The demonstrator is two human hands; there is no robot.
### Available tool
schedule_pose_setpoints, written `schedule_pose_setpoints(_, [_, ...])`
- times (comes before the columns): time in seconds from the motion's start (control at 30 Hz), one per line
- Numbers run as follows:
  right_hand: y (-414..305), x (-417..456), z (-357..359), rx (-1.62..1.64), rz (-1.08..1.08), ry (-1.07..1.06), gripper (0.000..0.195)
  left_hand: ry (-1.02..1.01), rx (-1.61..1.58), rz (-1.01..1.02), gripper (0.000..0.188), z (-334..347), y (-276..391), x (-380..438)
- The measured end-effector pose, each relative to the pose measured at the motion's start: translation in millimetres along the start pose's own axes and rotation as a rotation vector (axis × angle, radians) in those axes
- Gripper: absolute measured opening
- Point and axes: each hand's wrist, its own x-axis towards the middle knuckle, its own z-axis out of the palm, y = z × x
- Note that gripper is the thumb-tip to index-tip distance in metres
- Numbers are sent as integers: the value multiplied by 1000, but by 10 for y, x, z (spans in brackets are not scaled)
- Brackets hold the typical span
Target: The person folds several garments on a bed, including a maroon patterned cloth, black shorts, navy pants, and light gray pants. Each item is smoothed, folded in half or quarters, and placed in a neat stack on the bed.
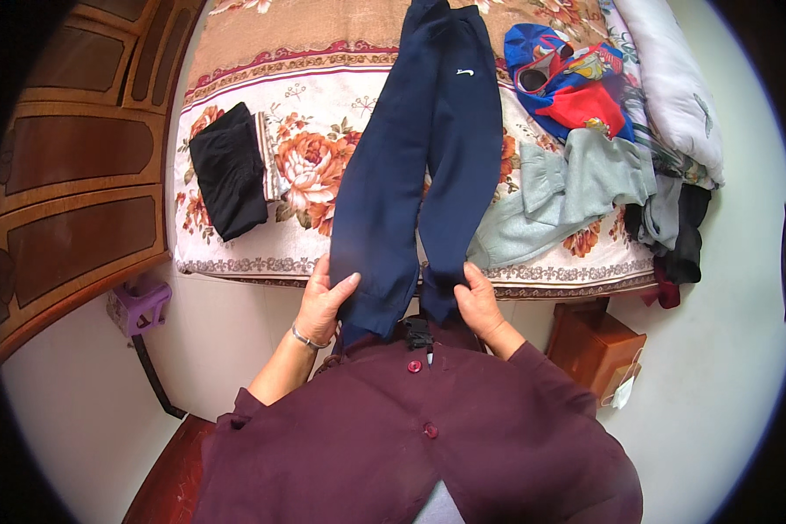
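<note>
Navy blue sweatpants [393,170] with a small white Nike swoosh lie lengthwise over a flower-patterned bedspread [314,164], their cuffs hanging at the near bed edge. My left hand [324,301] grips the outer side of the left leg low down, thumb on top of the cloth. At the other leg's outer edge, near its cuff, my right hand [481,301] holds the fabric. A folded black garment [229,173] rests to the left of the pants, beside a narrow striped folded cloth [268,157]. Right of them lies a crumpled light grey garment [583,177].
A blue and red printed garment [570,85] and a white quilt [674,85] are at the upper right. Dark clothes [691,229] hang at the bed's right corner. Wooden cabinets [78,157] stand left, a purple plastic stool [141,309] below them, a wooden box-like piece [596,344] at lower right.
</note>
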Motion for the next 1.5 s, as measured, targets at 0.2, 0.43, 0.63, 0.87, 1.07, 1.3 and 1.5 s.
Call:
schedule_pose_setpoints(0.2, [-555,112,-84,-104,-131,-57,45,-119,-65,60,61,112,139,-117])
schedule_pose_setpoints(0.43, [-787,288,90,-37,-177,-77,34,-145,50,159,47,278,234,-138])
schedule_pose_setpoints(0.63, [-1273,478,145,212,-2,-222,50,-119,-29,160,30,517,290,-125])
schedule_pose_setpoints(0.87, [-1550,512,153,617,249,-301,53,-81,-61,218,24,656,315,-117])
schedule_pose_setpoints(1.07, [-1701,510,106,704,289,-266,38,-41,194,331,27,639,301,-125])
schedule_pose_setpoints(1.3, [-1727,518,101,757,284,-228,36,-42,444,425,28,667,356,-231])
schedule_pose_setpoints(1.5, [-1644,510,189,769,259,-323,37,-29,902,639,50,769,486,-319])
